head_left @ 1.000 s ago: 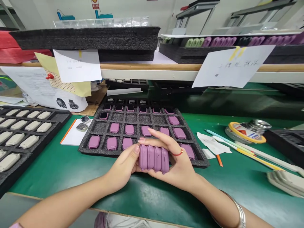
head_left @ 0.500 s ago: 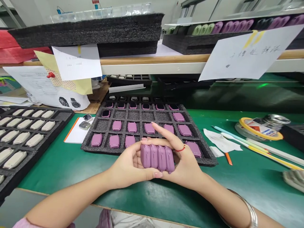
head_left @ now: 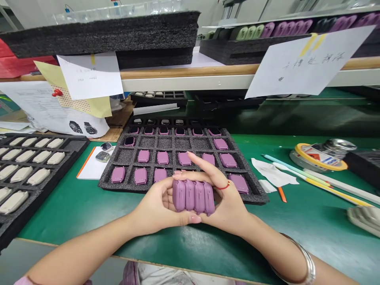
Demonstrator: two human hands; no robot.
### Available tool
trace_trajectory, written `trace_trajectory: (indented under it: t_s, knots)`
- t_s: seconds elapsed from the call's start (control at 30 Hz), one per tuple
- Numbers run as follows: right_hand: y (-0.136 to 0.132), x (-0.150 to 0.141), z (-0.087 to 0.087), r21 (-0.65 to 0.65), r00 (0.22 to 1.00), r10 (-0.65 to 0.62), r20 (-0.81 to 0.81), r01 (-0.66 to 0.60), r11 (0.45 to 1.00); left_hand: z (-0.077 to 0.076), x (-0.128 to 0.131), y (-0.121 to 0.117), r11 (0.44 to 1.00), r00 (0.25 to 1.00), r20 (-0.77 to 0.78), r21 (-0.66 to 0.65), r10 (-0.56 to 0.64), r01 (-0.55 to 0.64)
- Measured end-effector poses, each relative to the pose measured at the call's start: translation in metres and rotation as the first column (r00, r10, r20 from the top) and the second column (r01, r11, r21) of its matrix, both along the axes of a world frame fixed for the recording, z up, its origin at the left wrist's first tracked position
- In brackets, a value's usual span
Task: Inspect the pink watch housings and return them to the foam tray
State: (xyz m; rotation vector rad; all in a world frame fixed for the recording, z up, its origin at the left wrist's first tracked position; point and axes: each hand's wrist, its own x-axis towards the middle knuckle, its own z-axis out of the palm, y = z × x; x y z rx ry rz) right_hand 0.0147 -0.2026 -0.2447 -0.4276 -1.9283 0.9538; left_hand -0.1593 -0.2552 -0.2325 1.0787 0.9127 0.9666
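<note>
1. Four purple watch cases (head_left: 194, 197) stood side by side, held above the tabletop (head_left: 208, 245).
2. The left hand (head_left: 157, 208) cupped their left end; the right hand (head_left: 230, 204) wrapped the top and right end.
3. The left thumb had dropped from the upper left corner to the lower edge, probably steadying the row.
4. The foam tray (head_left: 198, 143) beyond looked unchanged.

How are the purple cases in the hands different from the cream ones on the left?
The purple cases are cupped between the left hand and right hand; the cream cases lie in a black tray. The purple cases are packed side by side; the cream cases sit apart in rows. Both have rounded corners.
</note>
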Motion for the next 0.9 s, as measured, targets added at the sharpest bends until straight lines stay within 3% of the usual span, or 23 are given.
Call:
trace_trajectory:
  t_s: [0.57,0.9]
  knots:
    - [0.0039,-0.0006,-0.0089,0.055,0.999,0.033,-0.021,-0.032,0.998,0.0019,-0.0028,0.0033,0.999,0.999,-0.008,0.029,-0.046,0.046]
    - [0.0011,-0.0024,-0.0032,0.082,1.000,0.012,-0.003,-0.012,0.997,0.0036,-0.0036,0.0041,0.998,0.999,-0.002,-0.039,-0.051,0.051]
